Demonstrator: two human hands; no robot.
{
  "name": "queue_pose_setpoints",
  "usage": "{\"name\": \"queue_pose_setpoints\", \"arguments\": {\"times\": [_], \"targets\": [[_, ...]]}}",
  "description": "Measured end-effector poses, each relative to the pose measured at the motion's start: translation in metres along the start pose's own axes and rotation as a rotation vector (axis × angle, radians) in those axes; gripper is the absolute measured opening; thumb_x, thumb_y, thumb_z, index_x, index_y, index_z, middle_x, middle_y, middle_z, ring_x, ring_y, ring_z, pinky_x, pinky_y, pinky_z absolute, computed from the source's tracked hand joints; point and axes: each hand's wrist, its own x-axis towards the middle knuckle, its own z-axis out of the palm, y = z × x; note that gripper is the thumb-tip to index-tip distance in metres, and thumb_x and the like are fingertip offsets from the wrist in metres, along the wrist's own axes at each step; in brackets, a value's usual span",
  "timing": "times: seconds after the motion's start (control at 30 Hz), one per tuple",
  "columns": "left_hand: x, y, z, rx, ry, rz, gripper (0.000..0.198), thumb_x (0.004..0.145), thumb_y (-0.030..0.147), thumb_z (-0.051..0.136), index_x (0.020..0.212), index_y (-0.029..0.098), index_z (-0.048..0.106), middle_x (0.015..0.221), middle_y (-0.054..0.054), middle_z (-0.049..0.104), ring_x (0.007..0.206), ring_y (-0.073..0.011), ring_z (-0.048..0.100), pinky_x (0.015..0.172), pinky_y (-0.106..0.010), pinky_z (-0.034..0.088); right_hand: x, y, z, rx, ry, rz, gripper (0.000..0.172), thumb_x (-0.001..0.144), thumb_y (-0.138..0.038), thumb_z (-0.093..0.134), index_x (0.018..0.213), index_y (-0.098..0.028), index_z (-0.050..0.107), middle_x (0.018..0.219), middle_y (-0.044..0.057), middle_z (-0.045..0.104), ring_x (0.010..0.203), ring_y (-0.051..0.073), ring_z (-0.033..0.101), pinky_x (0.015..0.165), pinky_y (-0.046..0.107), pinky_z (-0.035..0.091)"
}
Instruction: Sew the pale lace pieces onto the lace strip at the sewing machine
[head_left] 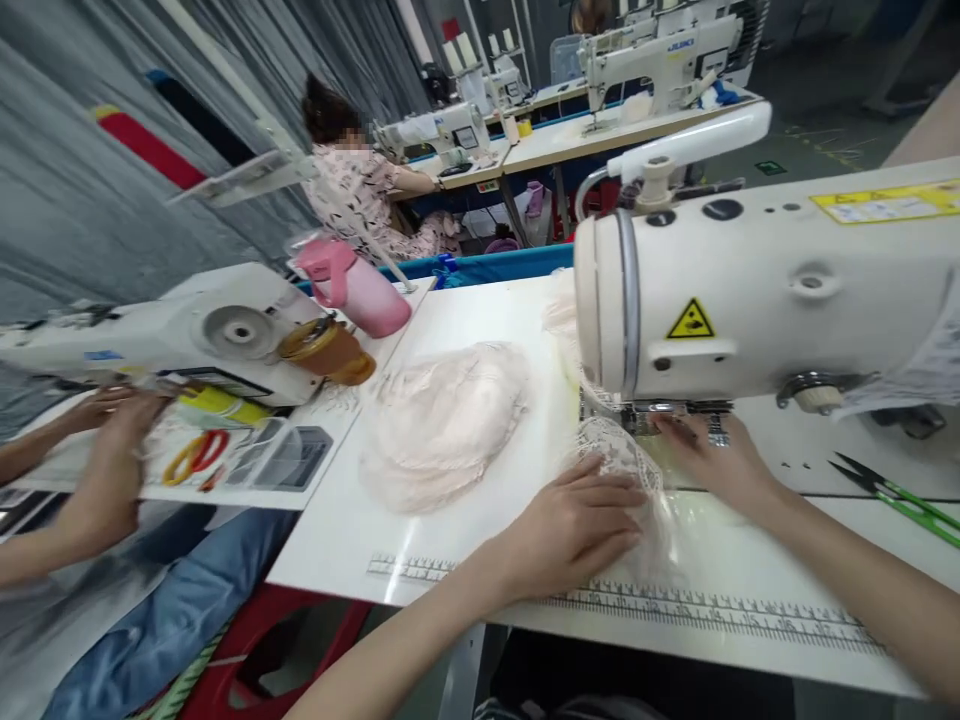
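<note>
A piece of pale lace [619,450] lies under the needle end of a white sewing machine [720,300]. My left hand [577,520] rests flat on this lace, fingers stretched toward the machine and pressed down, not wrapped around it. Close to the presser foot, my right hand [709,455] reaches in from the right with its fingers extended to the lace's edge; metal parts of the machine hide some of them. To the left of my hands, a loose heap of sheer pale pink fabric [450,420] sits on the white table [337,545].
Green-handled thread snips [900,495] lie at the right. A printed ruler [720,610] runs along the table's front edge. At left stand a pink tumbler [360,290] and a brown cup [330,350], near a co-worker's hands [124,410]. Another person [356,190] sits behind.
</note>
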Motion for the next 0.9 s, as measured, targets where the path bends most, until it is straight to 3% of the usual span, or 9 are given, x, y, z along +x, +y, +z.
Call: {"name": "queue_pose_setpoints", "arguments": {"times": [0.07, 0.17, 0.23, 0.3, 0.4, 0.5, 0.6, 0.8, 0.9], "targets": [[0.004, 0.002, 0.006, 0.029, 0.069, -0.019, 0.021, 0.095, 0.028, 0.047, 0.105, 0.020, 0.064, 0.124, -0.003, 0.063, 0.121, -0.0162, 0.054, 0.111, -0.037, 0.038, 0.000, -0.002, -0.002, -0.070, -0.025, -0.052, 0.023, 0.089, -0.025, 0.047, 0.100, -0.023, 0.067, 0.096, 0.004, 0.073, 0.086, 0.023, 0.068, 0.073, 0.036, 0.054], [0.008, 0.001, 0.014, 0.206, 0.170, -0.122, 0.028, 0.092, 0.024, 0.050, 0.118, 0.015, 0.058, 0.127, -0.009, 0.060, 0.119, -0.0224, 0.055, 0.098, -0.040, 0.049, -0.001, -0.007, -0.007, -0.172, -0.098, -0.323, 0.034, 0.088, -0.013, 0.043, 0.113, -0.026, 0.064, 0.111, 0.002, 0.070, 0.100, 0.019, 0.066, 0.085, 0.034, 0.052], [0.010, -0.001, 0.017, 0.294, 0.169, -0.132, 0.030, 0.090, 0.017, 0.048, 0.118, 0.014, 0.057, 0.126, -0.009, 0.061, 0.118, -0.0237, 0.056, 0.096, -0.040, 0.051, -0.002, -0.008, -0.009, -0.219, -0.146, -0.502, 0.040, 0.086, -0.006, 0.041, 0.112, -0.027, 0.063, 0.115, -0.001, 0.069, 0.105, 0.016, 0.063, 0.087, 0.032, 0.051], [0.011, -0.004, 0.016, 0.329, 0.154, -0.123, 0.026, 0.088, 0.012, 0.045, 0.109, 0.015, 0.060, 0.121, -0.007, 0.064, 0.112, -0.0220, 0.060, 0.097, -0.039, 0.050, -0.002, -0.008, -0.010, -0.279, -0.138, -0.579, 0.040, 0.085, -0.003, 0.040, 0.106, -0.025, 0.065, 0.112, -0.002, 0.070, 0.102, 0.015, 0.065, 0.083, 0.031, 0.051], [0.014, -0.008, 0.015, 0.393, 0.186, -0.142, 0.026, 0.087, 0.009, 0.041, 0.101, 0.015, 0.062, 0.114, -0.007, 0.067, 0.104, -0.0200, 0.064, 0.096, -0.038, 0.051, -0.003, -0.005, -0.009, -0.338, -0.097, -0.551, 0.034, 0.086, -0.004, 0.042, 0.098, -0.024, 0.067, 0.107, -0.003, 0.072, 0.092, 0.016, 0.067, 0.081, 0.033, 0.051], [0.019, -0.014, 0.018, 0.489, 0.235, -0.139, 0.033, 0.091, 0.014, 0.039, 0.118, 0.010, 0.058, 0.125, -0.012, 0.062, 0.114, -0.0233, 0.060, 0.091, -0.037, 0.054, -0.003, -0.004, -0.009, -0.339, -0.130, -0.523, 0.031, 0.086, -0.005, 0.044, 0.096, -0.024, 0.067, 0.110, -0.004, 0.071, 0.092, 0.015, 0.067, 0.083, 0.033, 0.051], [0.024, -0.023, 0.023, 0.548, 0.219, -0.108, 0.039, 0.094, 0.019, 0.039, 0.129, 0.007, 0.051, 0.132, -0.015, 0.056, 0.122, -0.0267, 0.054, 0.096, -0.041, 0.051, -0.004, -0.005, -0.011, -0.391, -0.155, -0.510, 0.032, 0.084, -0.004, 0.046, 0.099, -0.024, 0.067, 0.115, -0.004, 0.069, 0.091, 0.017, 0.068, 0.082, 0.035, 0.052], [0.031, -0.037, 0.024, 0.504, 0.187, -0.070, 0.039, 0.094, 0.020, 0.040, 0.129, 0.009, 0.053, 0.133, -0.013, 0.055, 0.124, -0.0274, 0.052, 0.102, -0.044, 0.046, -0.009, -0.007, -0.012, -0.487, -0.197, -0.391, 0.038, 0.084, -0.009, 0.050, 0.114, -0.028, 0.064, 0.123, 0.000, 0.065, 0.095, 0.022, 0.067, 0.066, 0.034, 0.053], [0.033, -0.043, 0.023, 0.468, 0.190, -0.068, 0.038, 0.094, 0.020, 0.041, 0.129, 0.012, 0.053, 0.132, -0.013, 0.056, 0.124, -0.0265, 0.052, 0.105, -0.045, 0.043, -0.009, -0.010, -0.012, -0.481, -0.240, -0.355, 0.042, 0.083, -0.004, 0.049, 0.113, -0.030, 0.065, 0.123, 0.000, 0.065, 0.094, 0.023, 0.067, 0.072, 0.037, 0.054]]}}
